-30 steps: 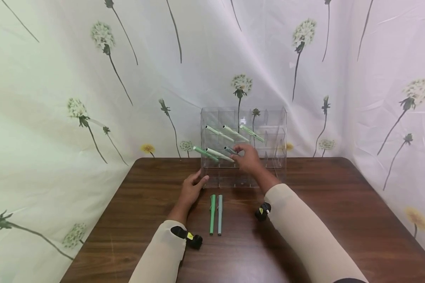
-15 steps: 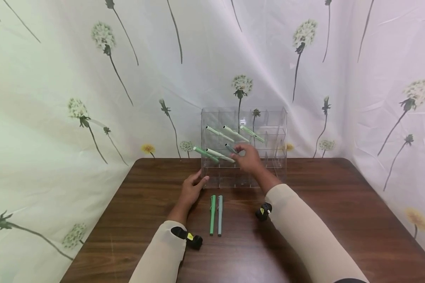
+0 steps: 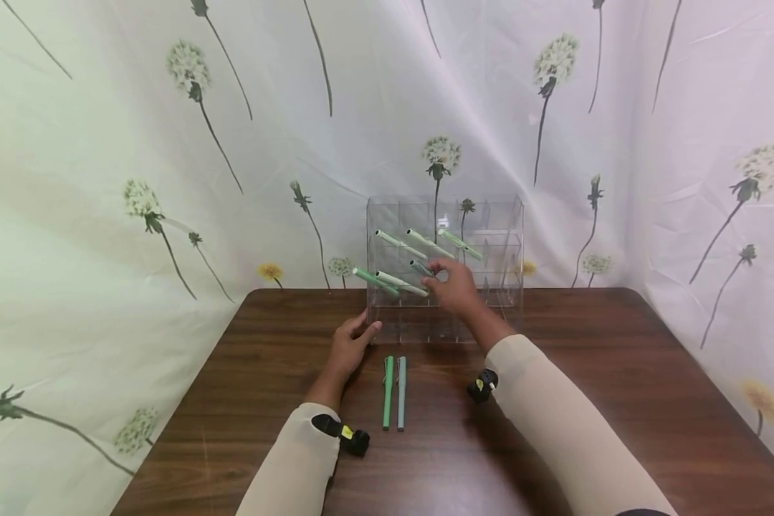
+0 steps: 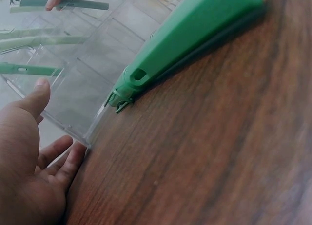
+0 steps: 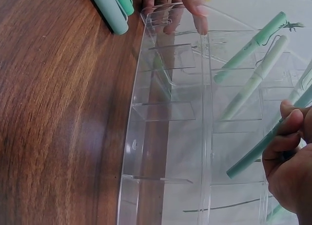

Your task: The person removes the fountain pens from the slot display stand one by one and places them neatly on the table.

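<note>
A clear acrylic rack [image 3: 511, 287] with tiers of compartments stands at the back of the table. My right hand [image 3: 453, 288] pinches a grey-green pen [image 5: 251, 155] between thumb and fingers. The pen slants at the rack's middle tier, its lower end over a compartment in the right wrist view. A green pen [image 3: 369, 276] and a pale green pen [image 3: 401, 282] lean in that tier to its left. My left hand [image 3: 348, 345] rests against the rack's lower left side. Its thumb is raised and its fingers lie fairly straight near the bottom corner [image 4: 87, 143].
In front of the rack, a bright green pen [image 3: 388, 394] and a grey-blue pen [image 3: 401, 394] lie side by side on the wooden table [image 3: 438, 459]. Several light green pens [image 3: 428, 242] lean in the tier above. A flower-printed cloth [image 3: 374, 143] hangs behind.
The right hand stays at the middle tier with the pen, whose visible end has shifted very slightly. The left hand stays at the rack's side.
</note>
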### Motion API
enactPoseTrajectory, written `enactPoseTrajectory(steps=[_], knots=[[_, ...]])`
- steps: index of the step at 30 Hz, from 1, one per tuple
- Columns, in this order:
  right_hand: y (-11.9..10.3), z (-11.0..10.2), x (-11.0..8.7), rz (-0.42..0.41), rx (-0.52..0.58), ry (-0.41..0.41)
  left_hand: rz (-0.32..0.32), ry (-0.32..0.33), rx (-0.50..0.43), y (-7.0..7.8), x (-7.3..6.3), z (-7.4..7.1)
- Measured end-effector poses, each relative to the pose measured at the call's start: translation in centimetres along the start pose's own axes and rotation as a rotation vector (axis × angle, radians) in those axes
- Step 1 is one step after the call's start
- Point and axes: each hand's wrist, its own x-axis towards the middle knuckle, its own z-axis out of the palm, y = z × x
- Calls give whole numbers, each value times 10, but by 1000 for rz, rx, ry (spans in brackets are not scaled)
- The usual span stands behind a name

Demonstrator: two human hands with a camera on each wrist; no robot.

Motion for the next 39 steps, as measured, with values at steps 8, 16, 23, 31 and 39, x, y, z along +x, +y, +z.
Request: enactPoseTrajectory(steps=[8, 16, 23, 31, 39], knots=[[-8, -3, -1, -30, 49, 13, 16, -14, 22, 0, 2, -1], [-14, -2, -5, -87, 45, -6, 0, -14, 30, -3, -3, -1], [-28, -5, -9, -118, 80, -10, -2, -11, 9, -3, -4, -1], [-49, -10, -19, -188, 181, -32, 27, -7, 19, -5, -1, -1], [-52, -16, -32, -210, 171, -21, 9, -9, 17, -4, -2, -1]])
